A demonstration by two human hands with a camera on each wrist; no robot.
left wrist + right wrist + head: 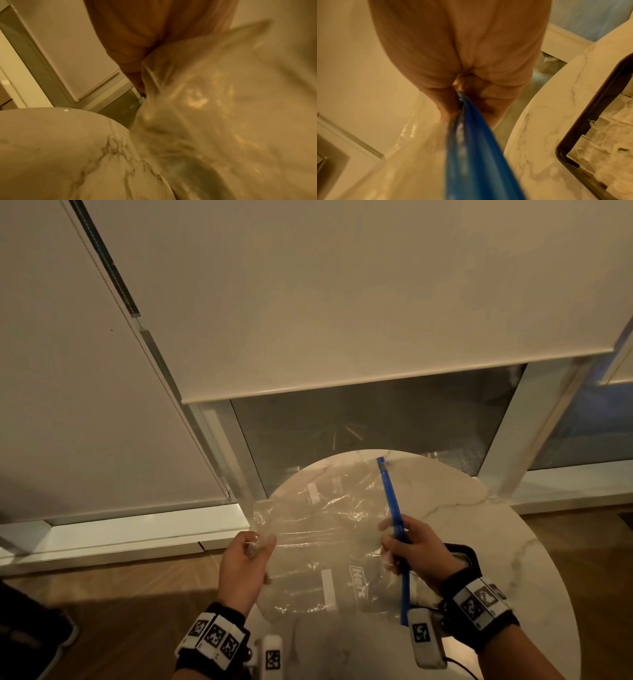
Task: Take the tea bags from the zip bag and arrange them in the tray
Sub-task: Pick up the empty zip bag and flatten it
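Observation:
I hold a clear zip bag (pixel 325 535) spread out in the air above the round marble table (pixel 479 525). My left hand (pixel 260 544) pinches its crumpled left edge. My right hand (pixel 394 539) grips the blue zip strip (pixel 390 498), which runs from far to near. Through the plastic only white label patches and a printed logo show. In the left wrist view the bag (pixel 223 108) is blurred beside the left hand (pixel 137 40). The right wrist view has the zip strip (pixel 476 148) under the right hand (pixel 462 54). The dark-rimmed tray (pixel 583 121) lies to the right with pale tea bags (pixel 611 135) in it.
In the head view, only a dark corner of the tray (pixel 467 553) shows behind my right wrist. Beyond the table stands a window (pixel 376 426) with lowered roller blinds (pixel 342 302). Wooden floor (pixel 120 611) lies to the left, with a dark object (pixel 30 635) at its edge.

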